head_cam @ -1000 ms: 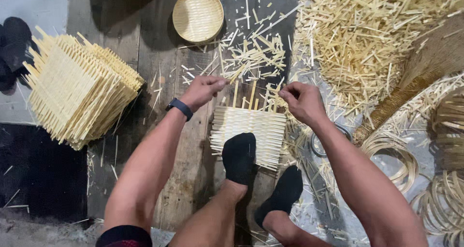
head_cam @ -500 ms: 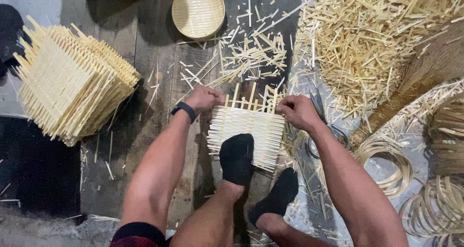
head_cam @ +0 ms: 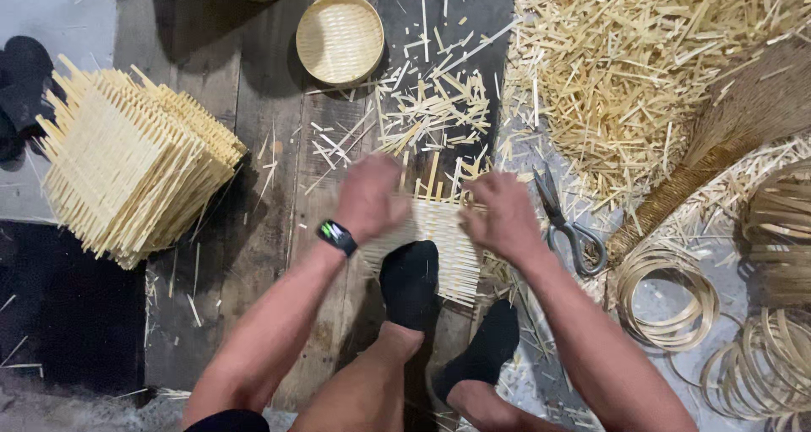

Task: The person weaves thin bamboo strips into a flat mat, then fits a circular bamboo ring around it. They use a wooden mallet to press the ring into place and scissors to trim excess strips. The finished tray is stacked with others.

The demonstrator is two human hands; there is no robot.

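Hands at a woven bamboo mat [head_cam: 441, 246] on the wooden floor [head_cam: 253, 229]. I saw the left hand [head_cam: 369, 197] resting on the mat's left edge and the right hand [head_cam: 500, 217] on its right edge; both were blurred, so I could not tell their grip. A black-socked foot [head_cam: 410, 282] pinned the mat's near side. Scissors [head_cam: 568, 225] lay just right; stacked mats [head_cam: 131, 166] far left.

Dark worn plank floor [head_cam: 253, 145] seen, littered with bamboo offcuts [head_cam: 642, 52]. Pale slab [head_cam: 51, 10] noted upper left, black mat [head_cam: 59, 314] lower left. Lighting dim, even.
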